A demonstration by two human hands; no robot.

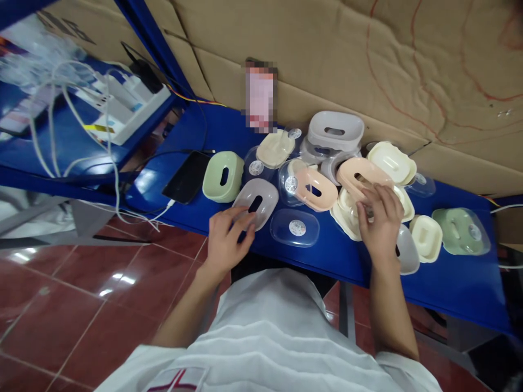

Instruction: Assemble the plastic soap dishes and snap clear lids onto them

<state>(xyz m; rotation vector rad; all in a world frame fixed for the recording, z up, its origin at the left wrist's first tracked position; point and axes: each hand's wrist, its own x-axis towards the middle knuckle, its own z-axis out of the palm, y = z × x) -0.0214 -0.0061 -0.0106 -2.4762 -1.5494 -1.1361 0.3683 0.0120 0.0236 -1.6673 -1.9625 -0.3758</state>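
Note:
My left hand point(229, 239) has its fingers curled over the near rim of a grey oval soap dish point(265, 198) with a slot in its floor. My right hand point(382, 223) grips the near right edge of a peach soap dish point(355, 171), tilted over cream parts point(343, 220). Between my hands lie another peach dish point(316, 188) and a clear lid point(281, 228) with a round white label. To the left stands a light green dish point(223, 177). Farther back, a grey dish point(337, 130) rests on other grey parts.
Cream pieces point(427, 239) and a green piece under a clear cover point(460, 231) lie at the right. A black phone point(186, 177) with a cable is at the left, near a white power strip point(139, 111). Cardboard point(327, 65) walls the back of the blue table point(441, 294).

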